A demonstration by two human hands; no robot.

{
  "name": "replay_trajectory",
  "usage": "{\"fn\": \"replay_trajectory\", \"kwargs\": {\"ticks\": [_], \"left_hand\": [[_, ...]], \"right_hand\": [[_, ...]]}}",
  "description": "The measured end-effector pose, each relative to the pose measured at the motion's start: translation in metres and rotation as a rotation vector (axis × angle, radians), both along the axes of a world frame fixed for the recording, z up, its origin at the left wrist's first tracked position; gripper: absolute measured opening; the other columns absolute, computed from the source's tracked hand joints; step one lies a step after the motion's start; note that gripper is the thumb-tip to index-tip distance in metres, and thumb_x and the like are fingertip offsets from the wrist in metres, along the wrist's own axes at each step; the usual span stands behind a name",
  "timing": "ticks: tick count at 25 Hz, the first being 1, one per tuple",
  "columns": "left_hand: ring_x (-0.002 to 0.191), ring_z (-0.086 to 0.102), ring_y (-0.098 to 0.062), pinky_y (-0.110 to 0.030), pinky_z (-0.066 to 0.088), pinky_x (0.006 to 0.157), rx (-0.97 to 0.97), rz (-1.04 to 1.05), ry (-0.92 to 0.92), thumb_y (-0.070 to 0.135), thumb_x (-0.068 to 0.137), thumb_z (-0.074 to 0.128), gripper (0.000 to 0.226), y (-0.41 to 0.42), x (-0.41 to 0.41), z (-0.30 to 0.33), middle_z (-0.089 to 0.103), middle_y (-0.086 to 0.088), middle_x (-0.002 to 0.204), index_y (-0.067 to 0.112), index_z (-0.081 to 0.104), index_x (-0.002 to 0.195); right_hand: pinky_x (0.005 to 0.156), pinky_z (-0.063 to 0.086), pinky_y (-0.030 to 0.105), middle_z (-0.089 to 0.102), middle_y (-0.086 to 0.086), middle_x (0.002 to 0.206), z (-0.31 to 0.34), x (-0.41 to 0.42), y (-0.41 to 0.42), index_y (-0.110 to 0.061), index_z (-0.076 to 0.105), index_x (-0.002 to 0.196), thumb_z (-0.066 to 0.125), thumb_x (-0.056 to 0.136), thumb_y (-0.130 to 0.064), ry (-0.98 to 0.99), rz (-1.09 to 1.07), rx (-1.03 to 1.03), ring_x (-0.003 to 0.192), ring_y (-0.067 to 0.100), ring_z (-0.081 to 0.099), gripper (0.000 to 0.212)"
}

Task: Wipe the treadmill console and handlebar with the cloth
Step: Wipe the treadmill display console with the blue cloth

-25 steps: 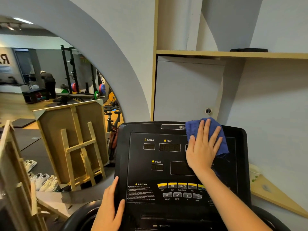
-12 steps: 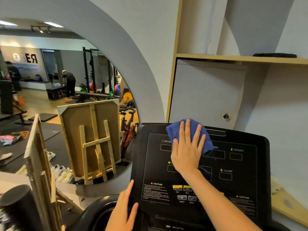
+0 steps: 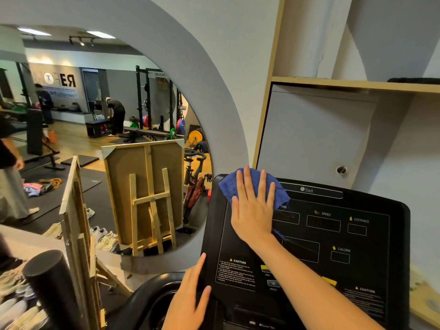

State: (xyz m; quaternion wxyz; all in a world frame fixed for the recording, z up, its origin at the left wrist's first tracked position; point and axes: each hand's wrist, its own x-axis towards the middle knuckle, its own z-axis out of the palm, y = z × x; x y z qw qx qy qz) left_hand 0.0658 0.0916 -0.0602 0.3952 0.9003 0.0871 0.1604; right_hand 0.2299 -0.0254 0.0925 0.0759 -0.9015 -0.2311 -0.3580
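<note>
Two bare hands are seen at a black treadmill console point(image 3: 309, 253), which is taken as the landmark. Left of the console a large arched mirror point(image 3: 100, 139) is set in the grey wall, and a gym room with racks and weight plates is reflected in it. A wooden easel point(image 3: 145, 198) is leaned against the mirror's lower edge, just left of the console. Above the console a wooden shelf point(image 3: 345, 83) is fixed to the wall.

The right forearm is stretched diagonally up across the console face from the lower right. The right hand point(image 3: 253, 213) is laid flat, palm down, at the console's upper left corner, its fingers point(image 3: 246, 184) spread wide and pressed onto a blue cloth point(image 3: 228, 186). The cloth is bunched beneath the hand, with its edges showing past the fingertips and at both sides.

The left hand point(image 3: 190, 294) is rested against the console's lower left edge, fingers loosely extended with the thumb spread, nothing gripped.

Part of the display labels is hidden by the right hand and forearm. The console's bottom edge is cut off, and the handlebar cannot be clearly made out.
</note>
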Motion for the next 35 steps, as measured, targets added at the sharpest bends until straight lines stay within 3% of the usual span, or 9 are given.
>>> {"fn": "replay_trajectory", "kwargs": {"ticks": [4,9,17,22,30,33,35], "left_hand": [[0.106,0.033,0.037,0.005,0.034,0.083,0.001,-0.004,-0.045,0.038,0.094,0.057,0.082,0.001,-0.002,-0.003,0.029,0.024,0.152,0.057,-0.004,0.145],[0.121,0.044,0.016,-0.020,0.048,0.098,-0.044,-0.059,-0.125,0.035,0.095,0.057,0.080,0.004,-0.007,-0.004,0.037,0.024,0.146,0.058,0.001,0.148],[0.102,0.060,0.005,-0.021,0.055,0.082,-0.020,-0.037,-0.127,0.038,0.095,0.056,0.077,0.005,-0.008,-0.008,0.044,0.020,0.139,0.055,0.004,0.150],[0.112,0.054,0.008,-0.026,0.054,0.088,-0.005,-0.039,-0.146,0.041,0.095,0.054,0.073,0.006,-0.009,-0.011,0.039,0.022,0.143,0.048,0.009,0.152],[0.106,0.051,0.012,-0.019,0.053,0.083,0.071,-0.022,-0.149,0.045,0.094,0.055,0.068,0.009,-0.008,-0.013,0.042,0.022,0.139,0.051,0.012,0.147],[0.107,0.046,0.020,-0.006,0.043,0.084,0.102,-0.022,-0.148,0.043,0.094,0.056,0.065,0.010,-0.011,-0.012,0.044,0.021,0.139,0.049,0.018,0.146],[0.107,0.043,0.023,-0.002,0.038,0.082,0.111,-0.022,-0.158,0.041,0.094,0.057,0.064,0.010,-0.013,-0.010,0.044,0.023,0.135,0.057,0.017,0.141]], "right_hand": [[0.118,0.007,0.059,0.002,0.004,0.166,0.002,-0.002,0.012,-0.020,0.007,0.158,0.031,0.099,-0.045,-0.017,0.072,-0.099,0.151,0.038,-0.005,0.068],[0.119,0.005,0.058,0.002,0.004,0.166,-0.003,-0.007,0.017,-0.021,0.006,0.158,0.033,0.101,-0.042,-0.030,0.165,-0.208,0.150,0.037,-0.013,0.067],[0.120,0.007,0.056,0.001,-0.001,0.166,-0.034,-0.030,0.008,-0.023,0.010,0.158,0.036,0.101,-0.038,0.020,0.314,-0.289,0.151,0.031,-0.010,0.065],[0.120,0.004,0.056,0.001,-0.002,0.166,-0.058,-0.048,-0.004,-0.022,0.011,0.158,0.033,0.101,-0.037,0.059,0.359,-0.370,0.151,0.030,-0.012,0.063],[0.120,0.006,0.055,0.002,-0.003,0.166,-0.093,-0.070,-0.022,-0.023,0.010,0.158,0.032,0.103,-0.038,0.123,0.403,-0.422,0.152,0.029,-0.010,0.062],[0.120,0.007,0.054,0.003,-0.002,0.166,-0.100,-0.074,-0.027,-0.023,0.010,0.158,0.036,0.102,-0.037,0.146,0.407,-0.418,0.152,0.029,-0.008,0.064],[0.120,0.008,0.054,0.003,-0.003,0.166,-0.104,-0.075,-0.030,-0.023,0.010,0.158,0.037,0.101,-0.037,0.162,0.408,-0.421,0.152,0.028,-0.009,0.065]]}}
